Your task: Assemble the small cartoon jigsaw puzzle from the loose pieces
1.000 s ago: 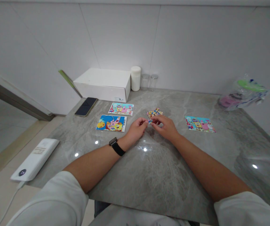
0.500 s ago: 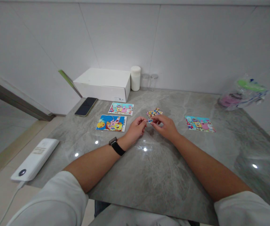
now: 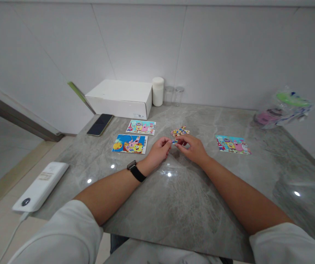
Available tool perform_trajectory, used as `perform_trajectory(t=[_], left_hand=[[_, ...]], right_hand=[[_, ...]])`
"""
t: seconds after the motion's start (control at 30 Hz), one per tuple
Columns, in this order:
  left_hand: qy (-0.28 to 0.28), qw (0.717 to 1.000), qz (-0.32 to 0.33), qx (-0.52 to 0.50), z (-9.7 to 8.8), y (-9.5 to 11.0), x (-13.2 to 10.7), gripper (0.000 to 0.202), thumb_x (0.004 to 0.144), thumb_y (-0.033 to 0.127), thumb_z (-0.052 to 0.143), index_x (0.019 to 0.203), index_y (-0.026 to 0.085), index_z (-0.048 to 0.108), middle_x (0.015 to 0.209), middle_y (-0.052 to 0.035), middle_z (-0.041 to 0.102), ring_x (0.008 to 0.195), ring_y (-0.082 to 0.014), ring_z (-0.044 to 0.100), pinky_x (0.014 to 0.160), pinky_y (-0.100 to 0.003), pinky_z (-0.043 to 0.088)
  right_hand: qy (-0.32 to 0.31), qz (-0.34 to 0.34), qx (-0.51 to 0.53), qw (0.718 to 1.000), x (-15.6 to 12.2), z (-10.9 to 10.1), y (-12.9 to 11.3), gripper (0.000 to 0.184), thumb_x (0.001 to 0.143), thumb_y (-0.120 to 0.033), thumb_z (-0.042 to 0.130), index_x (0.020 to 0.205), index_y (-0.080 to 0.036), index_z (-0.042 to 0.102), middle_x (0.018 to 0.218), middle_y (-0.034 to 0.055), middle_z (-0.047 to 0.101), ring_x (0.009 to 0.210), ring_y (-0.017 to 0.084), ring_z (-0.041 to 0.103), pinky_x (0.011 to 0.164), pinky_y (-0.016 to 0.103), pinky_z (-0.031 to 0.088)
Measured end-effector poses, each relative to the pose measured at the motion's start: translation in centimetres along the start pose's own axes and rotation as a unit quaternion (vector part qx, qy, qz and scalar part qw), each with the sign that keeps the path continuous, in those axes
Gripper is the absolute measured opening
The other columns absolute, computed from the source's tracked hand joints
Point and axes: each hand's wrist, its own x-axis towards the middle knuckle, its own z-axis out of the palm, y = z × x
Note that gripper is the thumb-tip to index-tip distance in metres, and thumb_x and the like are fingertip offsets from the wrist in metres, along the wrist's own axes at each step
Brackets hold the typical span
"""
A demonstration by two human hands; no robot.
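Note:
A small blue puzzle piece is pinched between the fingertips of my right hand. My left hand, with a black watch on the wrist, is closed right beside it, thumb against fingers. Its fingertips meet the left side of that piece; whether a second piece is there is too small to tell. Just beyond the hands lies a pile of loose puzzle pieces, partly hidden by my right fingers. To the left are a blue cartoon picture card and a lighter one. Another cartoon card lies to the right.
Along the back stand a white box, a white bottle and two clear glasses. A phone and a white power bank with a cable lie left. A plastic bag sits at the back right.
Both hands stay in nearly the same place. The puzzle piece at the fingertips has shifted or turned very slightly.

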Motion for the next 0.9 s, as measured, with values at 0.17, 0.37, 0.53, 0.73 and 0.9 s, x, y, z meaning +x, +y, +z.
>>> perform_trajectory(t=[0.17, 0.37, 0.53, 0.73, 0.9], left_hand=[[-0.003, 1.0, 0.0, 0.005, -0.01, -0.06, 0.08, 0.028, 0.096, 0.044, 0.066, 0.088, 0.02, 0.055, 0.062, 0.0075, 0.049, 0.044, -0.0052, 0.038, 0.041, -0.018, 0.026], [-0.001, 1.0, 0.002, 0.016, 0.01, 0.01, -0.02, 0.024, 0.098, 0.04, 0.063, 0.089, 0.02, 0.055, 0.063, 0.007, 0.049, 0.045, -0.006, 0.04, 0.041, -0.018, 0.027], [-0.003, 1.0, -0.001, 0.01, -0.07, -0.12, 0.02, 0.026, 0.097, 0.042, 0.064, 0.089, 0.02, 0.054, 0.064, 0.0071, 0.049, 0.045, -0.0054, 0.038, 0.042, -0.018, 0.026], [-0.003, 1.0, -0.007, 0.004, -0.1, -0.09, 0.08, 0.026, 0.096, 0.043, 0.065, 0.089, 0.02, 0.054, 0.063, 0.0073, 0.049, 0.045, -0.0054, 0.038, 0.042, -0.017, 0.026], [0.0, 1.0, -0.013, 0.003, -0.05, -0.04, 0.08, 0.028, 0.096, 0.044, 0.067, 0.09, 0.02, 0.055, 0.062, 0.0076, 0.048, 0.045, -0.0052, 0.038, 0.042, -0.017, 0.025]], right_hand=[[-0.001, 0.0, -0.005, 1.0, 0.04, -0.04, -0.05, 0.019, 0.094, -0.033, 0.069, 0.11, -0.025, 0.074, 0.094, 0.0064, 0.078, 0.079, 0.022, 0.071, 0.074, 0.037, 0.06], [-0.006, -0.001, 0.0, 1.0, -0.04, 0.01, 0.1, 0.018, 0.093, -0.031, 0.07, 0.11, -0.024, 0.073, 0.094, 0.0062, 0.077, 0.079, 0.021, 0.071, 0.073, 0.035, 0.059], [-0.002, 0.004, 0.0, 1.0, -0.05, 0.0, -0.08, 0.017, 0.094, -0.033, 0.069, 0.108, -0.025, 0.073, 0.094, 0.0061, 0.077, 0.079, 0.021, 0.071, 0.073, 0.035, 0.059], [-0.005, -0.001, -0.002, 1.0, 0.01, -0.01, -0.03, 0.018, 0.095, -0.034, 0.068, 0.11, -0.025, 0.073, 0.094, 0.0061, 0.077, 0.08, 0.021, 0.071, 0.074, 0.036, 0.059], [-0.004, -0.006, -0.008, 1.0, 0.0, 0.0, 0.12, 0.017, 0.094, -0.031, 0.069, 0.109, -0.025, 0.073, 0.094, 0.0058, 0.077, 0.078, 0.021, 0.071, 0.073, 0.036, 0.059]])
